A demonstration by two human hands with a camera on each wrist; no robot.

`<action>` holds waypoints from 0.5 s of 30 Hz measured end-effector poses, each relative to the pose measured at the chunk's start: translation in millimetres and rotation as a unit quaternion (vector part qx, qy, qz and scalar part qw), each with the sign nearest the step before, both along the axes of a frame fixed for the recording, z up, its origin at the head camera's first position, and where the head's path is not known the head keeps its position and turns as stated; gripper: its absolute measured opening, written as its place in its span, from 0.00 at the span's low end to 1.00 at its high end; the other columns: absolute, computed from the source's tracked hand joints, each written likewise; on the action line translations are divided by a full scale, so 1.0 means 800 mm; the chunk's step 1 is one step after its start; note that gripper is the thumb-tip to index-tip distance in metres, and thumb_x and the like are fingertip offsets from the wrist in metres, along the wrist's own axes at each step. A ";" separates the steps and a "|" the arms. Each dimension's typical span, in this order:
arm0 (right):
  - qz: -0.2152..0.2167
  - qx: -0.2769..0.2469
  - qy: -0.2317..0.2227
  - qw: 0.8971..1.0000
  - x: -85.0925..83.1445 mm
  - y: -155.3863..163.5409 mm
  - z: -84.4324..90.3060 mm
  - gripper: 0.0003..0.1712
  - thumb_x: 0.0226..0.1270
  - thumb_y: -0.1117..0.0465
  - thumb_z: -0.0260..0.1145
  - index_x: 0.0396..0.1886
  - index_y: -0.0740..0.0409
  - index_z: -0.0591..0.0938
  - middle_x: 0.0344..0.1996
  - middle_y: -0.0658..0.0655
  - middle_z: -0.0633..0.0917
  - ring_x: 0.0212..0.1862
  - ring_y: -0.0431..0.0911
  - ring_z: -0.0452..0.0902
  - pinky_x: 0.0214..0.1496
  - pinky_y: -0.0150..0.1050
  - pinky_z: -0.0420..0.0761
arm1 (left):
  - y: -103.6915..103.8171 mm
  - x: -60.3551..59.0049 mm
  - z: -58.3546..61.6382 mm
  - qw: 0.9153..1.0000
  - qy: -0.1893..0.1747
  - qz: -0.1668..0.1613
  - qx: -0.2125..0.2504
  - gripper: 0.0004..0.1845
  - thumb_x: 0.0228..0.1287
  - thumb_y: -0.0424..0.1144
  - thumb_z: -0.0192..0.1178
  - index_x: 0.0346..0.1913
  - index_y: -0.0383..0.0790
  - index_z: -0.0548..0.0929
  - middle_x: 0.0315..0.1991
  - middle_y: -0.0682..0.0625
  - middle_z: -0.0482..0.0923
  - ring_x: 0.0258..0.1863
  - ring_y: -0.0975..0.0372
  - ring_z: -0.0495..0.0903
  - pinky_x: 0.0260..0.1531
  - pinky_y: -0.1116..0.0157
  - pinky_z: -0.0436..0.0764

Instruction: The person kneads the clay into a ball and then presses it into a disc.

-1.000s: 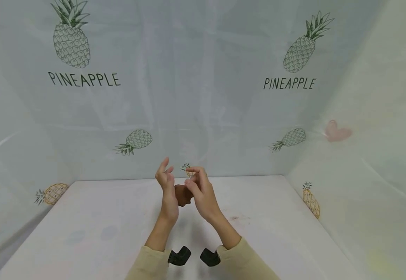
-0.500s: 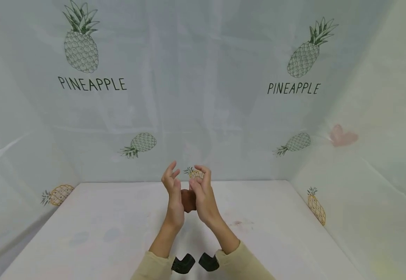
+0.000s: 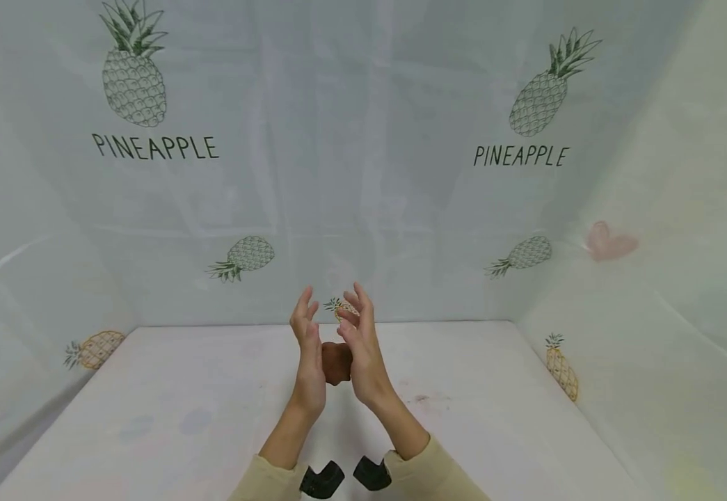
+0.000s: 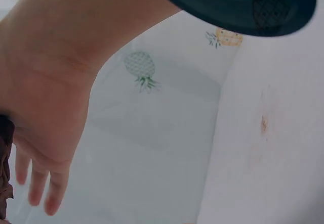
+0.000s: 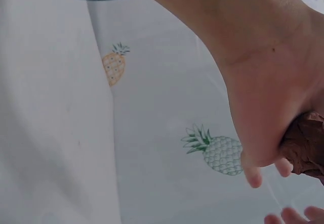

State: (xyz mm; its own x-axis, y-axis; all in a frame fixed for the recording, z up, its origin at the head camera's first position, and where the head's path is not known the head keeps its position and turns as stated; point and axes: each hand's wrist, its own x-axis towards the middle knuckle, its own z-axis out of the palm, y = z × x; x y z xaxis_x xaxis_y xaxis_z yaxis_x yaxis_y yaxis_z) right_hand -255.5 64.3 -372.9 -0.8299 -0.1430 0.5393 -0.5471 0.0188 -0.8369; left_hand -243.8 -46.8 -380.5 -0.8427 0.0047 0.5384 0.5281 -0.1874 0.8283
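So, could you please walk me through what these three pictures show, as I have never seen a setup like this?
No machine is at work here: a person wears three cameras. The large picture comes from the head camera, looking forward and down. The two small ones come from cameras strapped to each wrist, so each shows its own palm from very close.

In the head view, the left hand and the right hand are raised with palms facing, pressing a brown lump between them; the fingers look fairly straight. What the lump is made of I cannot tell. Its crumpled edge shows beside the palm in the right wrist view.

Below is a white table with a few faint stains. A pale pineapple-printed sheet hangs behind and at the sides. The black shapes at the sleeves are the wrist cameras.
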 end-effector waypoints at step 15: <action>0.156 -0.067 -0.019 0.985 0.018 0.012 0.015 0.37 0.85 0.35 0.21 0.86 0.33 0.26 0.85 0.39 0.29 0.87 0.46 0.24 0.83 0.65 0.26 | -0.004 0.011 0.010 0.997 0.044 -0.043 -0.036 0.33 0.85 0.60 0.18 0.85 0.66 0.27 0.86 0.55 0.35 0.24 0.71 0.67 0.25 0.56 0.69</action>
